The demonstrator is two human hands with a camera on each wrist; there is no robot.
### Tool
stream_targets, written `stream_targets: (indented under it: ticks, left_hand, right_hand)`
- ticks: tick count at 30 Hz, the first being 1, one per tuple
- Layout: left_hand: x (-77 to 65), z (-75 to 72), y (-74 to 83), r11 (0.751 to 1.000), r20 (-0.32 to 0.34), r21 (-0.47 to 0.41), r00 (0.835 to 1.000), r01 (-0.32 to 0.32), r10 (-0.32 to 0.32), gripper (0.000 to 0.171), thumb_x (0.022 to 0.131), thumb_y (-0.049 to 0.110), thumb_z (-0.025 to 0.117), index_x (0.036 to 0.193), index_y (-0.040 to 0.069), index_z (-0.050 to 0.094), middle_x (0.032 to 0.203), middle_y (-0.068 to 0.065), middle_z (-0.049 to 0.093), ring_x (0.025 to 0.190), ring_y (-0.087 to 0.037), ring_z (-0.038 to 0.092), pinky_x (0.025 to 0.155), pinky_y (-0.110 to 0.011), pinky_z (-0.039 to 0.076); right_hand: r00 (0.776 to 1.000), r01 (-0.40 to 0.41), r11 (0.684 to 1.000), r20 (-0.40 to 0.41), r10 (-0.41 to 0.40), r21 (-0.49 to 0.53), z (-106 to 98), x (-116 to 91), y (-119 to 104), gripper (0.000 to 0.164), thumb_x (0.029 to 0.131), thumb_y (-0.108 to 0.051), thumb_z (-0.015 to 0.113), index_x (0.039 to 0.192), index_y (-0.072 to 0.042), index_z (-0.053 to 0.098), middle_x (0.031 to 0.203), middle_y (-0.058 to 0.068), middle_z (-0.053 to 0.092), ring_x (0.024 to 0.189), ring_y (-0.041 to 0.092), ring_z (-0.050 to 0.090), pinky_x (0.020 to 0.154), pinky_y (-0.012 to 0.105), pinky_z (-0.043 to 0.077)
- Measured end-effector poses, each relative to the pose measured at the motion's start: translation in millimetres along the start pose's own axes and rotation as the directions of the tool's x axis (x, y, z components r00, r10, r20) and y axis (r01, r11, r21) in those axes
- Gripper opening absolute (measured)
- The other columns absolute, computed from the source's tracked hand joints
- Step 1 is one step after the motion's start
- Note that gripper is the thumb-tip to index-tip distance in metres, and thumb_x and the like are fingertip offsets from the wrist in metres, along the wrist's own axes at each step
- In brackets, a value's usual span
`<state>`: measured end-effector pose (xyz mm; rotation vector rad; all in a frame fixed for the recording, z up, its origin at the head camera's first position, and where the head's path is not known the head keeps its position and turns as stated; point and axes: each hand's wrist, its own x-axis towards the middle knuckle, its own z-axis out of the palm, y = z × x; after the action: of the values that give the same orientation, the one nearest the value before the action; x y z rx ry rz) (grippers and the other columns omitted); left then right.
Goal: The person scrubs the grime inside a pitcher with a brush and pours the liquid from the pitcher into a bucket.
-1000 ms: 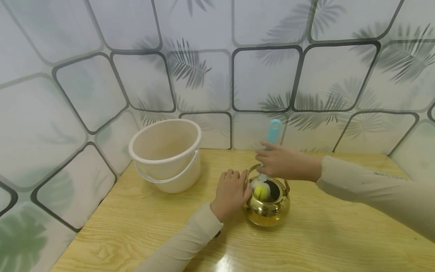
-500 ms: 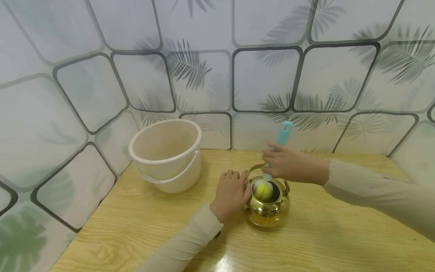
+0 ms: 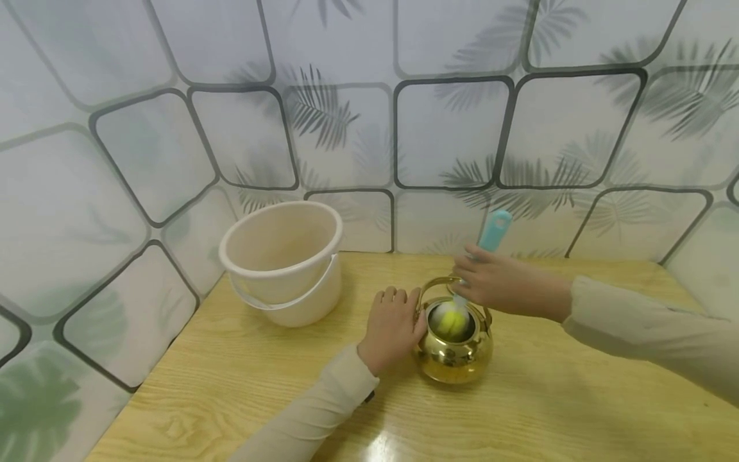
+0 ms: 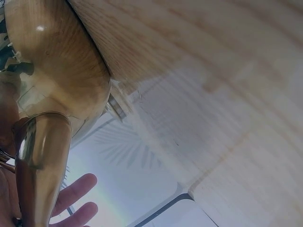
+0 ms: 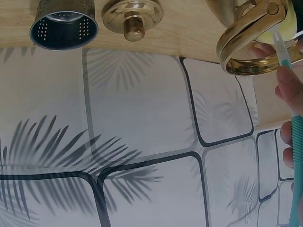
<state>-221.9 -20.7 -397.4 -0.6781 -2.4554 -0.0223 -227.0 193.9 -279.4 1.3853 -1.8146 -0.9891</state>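
A shiny gold kettle point(image 3: 453, 359) stands uncovered on the wooden table, its hoop handle point(image 3: 434, 284) upright. My left hand point(image 3: 392, 327) holds its left side, thumb against the body; in the left wrist view the fingers point(image 4: 78, 191) show past the spout point(image 4: 43, 165). My right hand point(image 3: 499, 282) grips the light-blue handle point(image 3: 495, 232) of a bottle brush, tilted to the right. The brush's yellow-and-white sponge head point(image 3: 452, 323) is in the kettle's mouth. In the right wrist view, the brush shaft point(image 5: 281, 49) passes beside the hoop handle.
A cream bucket point(image 3: 288, 295) with a hanging handle stands at the back left. In the right wrist view, a perforated metal strainer point(image 5: 65, 26) and a gold lid point(image 5: 132, 16) lie on the table. A patterned wall point(image 3: 456, 135) closes off the back.
My right hand has moved to the right and slightly toward me, tilting the brush handle further right. The sponge head has shifted slightly right inside the kettle mouth. My left hand and the kettle stay put.
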Motion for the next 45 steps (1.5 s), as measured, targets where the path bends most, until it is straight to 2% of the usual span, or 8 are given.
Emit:
stream_targets:
  ticks: [12,22,31,40,45]
  left_hand:
    - [0.2,-0.7,0.2,1.000,0.015,-0.008,1.000,0.008,-0.008,0.030,0.091,0.034,0.046,0.108,0.013,0.059,0.076,-0.001,0.060,0.080,-0.019,0.058,0.070,-0.030,0.045]
    - [0.4,-1.3,0.3,1.000,-0.021,-0.012,1.000,0.005,-0.005,0.026,0.089,0.033,0.050,0.103,0.013,0.060,0.072,-0.001,0.059,0.076,-0.019,0.058,0.067,-0.030,0.044]
    - [0.7,0.5,0.1,1.000,0.003,-0.023,1.000,0.015,-0.015,0.025,0.089,0.033,0.051,0.103,0.013,0.059,0.073,-0.001,0.059,0.079,-0.019,0.058,0.069,-0.031,0.045]
    - [0.1,-1.7,0.2,1.000,-0.006,-0.019,1.000,0.015,-0.015,0.025,0.090,0.032,0.049,0.103,0.014,0.059,0.073,-0.001,0.058,0.079,-0.019,0.057,0.069,-0.030,0.043]
    - [-0.3,0.3,-0.1,1.000,-0.017,-0.018,1.000,0.009,-0.009,0.026,0.089,0.033,0.048,0.102,0.014,0.059,0.073,0.000,0.058,0.078,-0.019,0.057,0.067,-0.029,0.043]
  right_hand:
    - [0.999,0.022,0.997,0.045,-0.019,-0.070,-12,-7,-2,0.038,0.064,-0.024,0.081,0.098,-0.020,0.065,0.093,-0.004,0.068,0.097,0.019,0.055,0.096,0.038,0.037]
    - [0.999,0.032,0.997,-0.031,-0.034,-0.064,-14,-13,-4,0.042,0.058,-0.022,0.082,0.094,-0.014,0.063,0.089,0.000,0.066,0.092,0.019,0.057,0.090,0.037,0.041]
    - [0.997,0.031,0.999,-0.065,-0.034,-0.044,-16,-16,-5,0.053,0.051,-0.023,0.086,0.098,-0.016,0.063,0.093,-0.001,0.067,0.094,0.018,0.058,0.089,0.036,0.042]
    - [0.998,0.061,0.998,0.003,-0.061,-0.028,-10,-15,-1,0.045,0.061,-0.027,0.082,0.099,-0.017,0.060,0.090,0.000,0.064,0.088,0.018,0.056,0.078,0.034,0.044]
    - [0.998,0.068,0.997,0.007,-0.068,-0.034,-9,-13,1,0.038,0.066,-0.029,0.079,0.097,-0.018,0.060,0.087,0.000,0.062,0.085,0.017,0.053,0.076,0.032,0.042]
